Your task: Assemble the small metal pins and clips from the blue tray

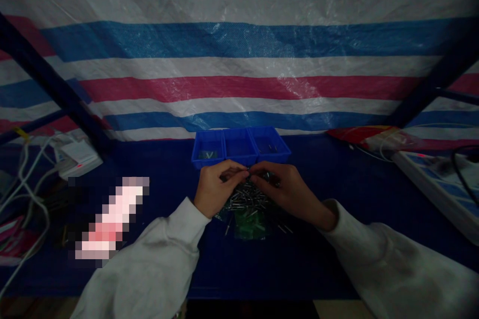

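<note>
My left hand (217,187) and my right hand (286,187) meet over a heap of thin metal pins or screws (247,198), thumbs and forefingers pinched together. Whatever sits between the fingertips is too small and dark to make out. Below the heap, toward me, lie small green translucent pieces (250,225), perhaps in a clear bag. A few loose metal pieces (284,228) are scattered to the right of them. Just beyond my hands stand three joined blue bins (239,145). The left bin holds some clear small pieces (207,154); a few tiny items show in the right bin.
White cables (32,194) and a white box (80,157) lie at the left, near a blurred-out bright rectangle (112,219). At the right are a white-edged tray or case (434,194) and a red-yellow bag (359,134). A striped sheet (239,40) hangs behind the blue table (157,159).
</note>
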The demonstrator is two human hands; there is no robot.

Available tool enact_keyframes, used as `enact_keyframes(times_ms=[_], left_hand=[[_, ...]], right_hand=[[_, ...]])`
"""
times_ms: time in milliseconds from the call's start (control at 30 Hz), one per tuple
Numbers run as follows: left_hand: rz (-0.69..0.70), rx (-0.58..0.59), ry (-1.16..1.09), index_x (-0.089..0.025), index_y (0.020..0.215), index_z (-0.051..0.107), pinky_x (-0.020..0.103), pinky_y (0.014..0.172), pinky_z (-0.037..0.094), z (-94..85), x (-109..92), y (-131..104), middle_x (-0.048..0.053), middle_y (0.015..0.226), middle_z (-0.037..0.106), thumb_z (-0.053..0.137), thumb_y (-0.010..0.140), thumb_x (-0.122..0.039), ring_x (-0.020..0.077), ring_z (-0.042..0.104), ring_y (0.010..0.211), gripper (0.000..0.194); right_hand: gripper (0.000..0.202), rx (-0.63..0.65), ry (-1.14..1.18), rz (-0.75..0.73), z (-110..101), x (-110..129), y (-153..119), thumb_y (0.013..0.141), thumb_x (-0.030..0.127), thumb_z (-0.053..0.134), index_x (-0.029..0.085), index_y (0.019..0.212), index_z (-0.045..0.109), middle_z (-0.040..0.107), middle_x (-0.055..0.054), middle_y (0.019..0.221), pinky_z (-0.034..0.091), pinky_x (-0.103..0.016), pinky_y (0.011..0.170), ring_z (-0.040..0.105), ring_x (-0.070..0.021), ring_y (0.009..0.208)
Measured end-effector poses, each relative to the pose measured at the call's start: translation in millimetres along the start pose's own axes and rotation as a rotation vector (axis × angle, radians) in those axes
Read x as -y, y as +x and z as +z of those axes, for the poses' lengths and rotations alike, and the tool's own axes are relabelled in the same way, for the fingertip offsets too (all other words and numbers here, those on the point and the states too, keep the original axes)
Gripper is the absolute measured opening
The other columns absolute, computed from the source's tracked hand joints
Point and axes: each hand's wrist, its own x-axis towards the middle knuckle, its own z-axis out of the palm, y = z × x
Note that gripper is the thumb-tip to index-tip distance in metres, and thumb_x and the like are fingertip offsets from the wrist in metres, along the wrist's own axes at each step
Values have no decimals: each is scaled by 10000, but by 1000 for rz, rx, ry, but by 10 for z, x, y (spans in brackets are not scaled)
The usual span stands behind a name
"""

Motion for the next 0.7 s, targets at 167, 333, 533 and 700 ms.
enact_keyframes(times_ms=[167, 333, 533, 700], left_hand=[[-122, 34, -150, -143, 798, 706, 192, 513, 471, 9, -28, 4, 20, 641, 712, 737, 798, -265, 122, 667, 569, 125], [-134, 86, -229, -128, 777, 685, 187, 494, 457, -22, -79, 24, 35, 678, 712, 711, 814, -281, 111, 657, 539, 160], [-105, 82, -135, -134, 724, 653, 194, 496, 439, -39, -64, 20, 13, 645, 658, 665, 849, -339, 94, 611, 515, 240], [-95, 102, -210, -141, 823, 655, 186, 479, 434, -29, -48, 19, 3, 691, 636, 658, 847, -336, 81, 595, 506, 197]], right_hand=[[127, -8, -2, 24, 13, -9, 0, 895, 260, 625, 197, 954, 718, 733, 2, 812, 436, -247, 597, 627, -122, 647], [157, -14, -11, -45, 5, 28, -11, 925, 291, 598, 198, 889, 719, 694, 28, 719, 377, -231, 540, 549, -94, 561], [164, -22, -144, -135, -56, 9, 15, 946, 218, 548, 177, 884, 693, 687, 6, 751, 396, -233, 590, 581, -105, 606], [158, 4, -201, -245, -142, -66, 47, 965, 228, 508, 187, 943, 659, 678, -24, 834, 442, -257, 675, 616, -138, 719]])
